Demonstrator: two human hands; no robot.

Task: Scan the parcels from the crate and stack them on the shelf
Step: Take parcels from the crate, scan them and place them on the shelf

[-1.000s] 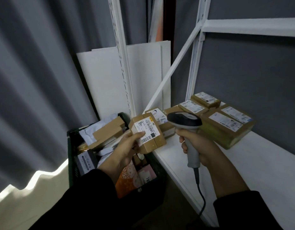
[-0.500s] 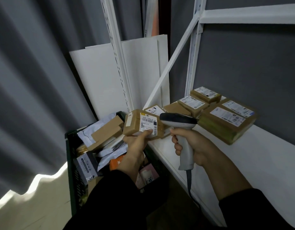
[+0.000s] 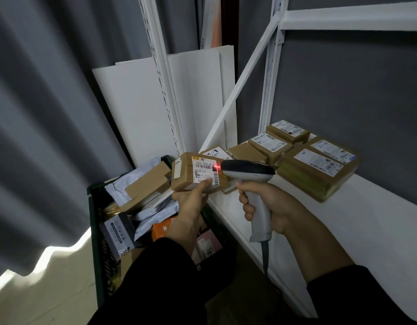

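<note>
Sleeves of black cloth covered both forearms at the bottom of the view. Beyond them the left hand [image 3: 191,207] was closed on a small brown parcel [image 3: 198,172] from beneath, the thumb pressed on the lower edge of its white label [image 3: 204,170], so that the label faced up and toward the camera. To the right of it the right hand [image 3: 270,207] was wrapped round the grey handle of a barcode scanner [image 3: 249,174], whose dark head pointed left at the parcel and came very close to it; whether they touched could not be told. A red light [image 3: 217,167] showed on the right edge of the label, just at the scanner's nose. A cable [image 3: 264,256] hung from the handle's base below the right hand.

Under and to the left of the left hand stood a dark green crate [image 3: 95,231] on the floor, holding a loose heap of cardboard boxes, grey mailer bags, an orange packet [image 3: 163,231] and a pink box [image 3: 206,248].

Below and behind the right hand ran the white shelf [image 3: 366,231]. Beyond the scanner's head, several brown parcels with white labels lay on it, the largest box [image 3: 317,172] just right of the scanner, with smaller ones [image 3: 269,144] farther back toward the corner.

Farther off, past the left hand, white boards [image 3: 137,113] leaned upright behind the shelf's white post [image 3: 163,90], and a grey curtain [image 3: 38,113] hung at far left.
</note>
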